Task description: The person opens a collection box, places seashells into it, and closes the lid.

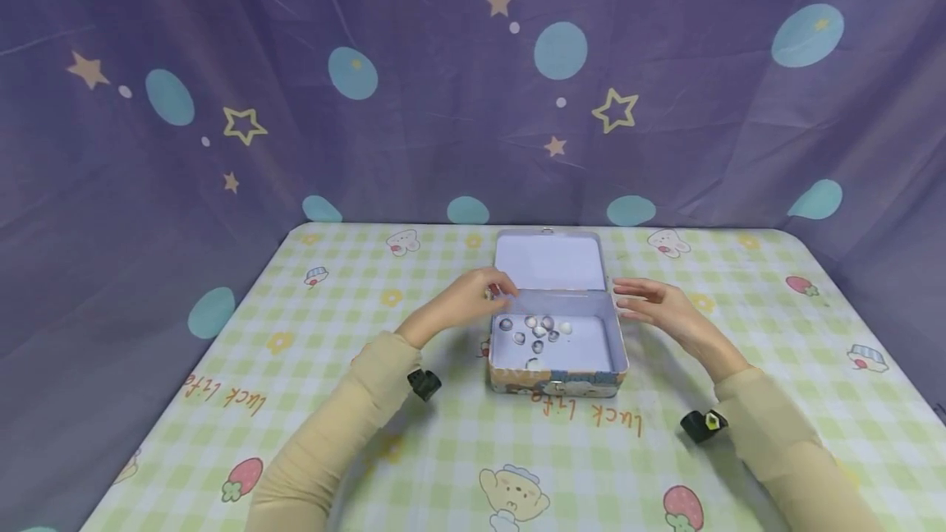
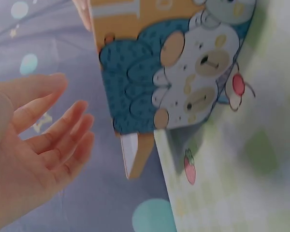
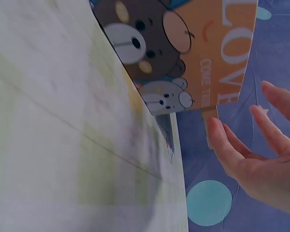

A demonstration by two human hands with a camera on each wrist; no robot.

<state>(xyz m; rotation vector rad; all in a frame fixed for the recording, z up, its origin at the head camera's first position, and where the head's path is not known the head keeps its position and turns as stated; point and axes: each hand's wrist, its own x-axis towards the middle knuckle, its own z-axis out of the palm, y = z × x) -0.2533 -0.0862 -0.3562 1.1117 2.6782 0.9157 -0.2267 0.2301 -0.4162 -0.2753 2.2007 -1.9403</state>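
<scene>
A rectangular tin box [image 1: 624, 351] stands on the table with its hinged lid [image 1: 548, 263] tipped back. On its pale floor lie several small, rounded grey-and-white pieces [image 1: 519, 338] that look like seashells. My left hand [image 1: 476, 294] is at the box's left rear corner, fingers loosely bent with nothing in them. In the left wrist view, that hand [image 2: 43, 140] is beside the end wall printed with cartoon bears [image 2: 150, 72]. On the other side, my right hand [image 1: 665, 310] holds nothing, its fingers relaxed near the right rear corner. The right wrist view shows its fingertips [image 3: 215, 128] close to the lid's edge.
A green-and-white checked tablecloth [image 1: 414, 466] printed with cartoons and lettering covers the table. Behind it hangs a purple curtain [image 1: 443, 146] with stars and blue spots. Small black devices [image 1: 424, 384] are worn at both wrists.
</scene>
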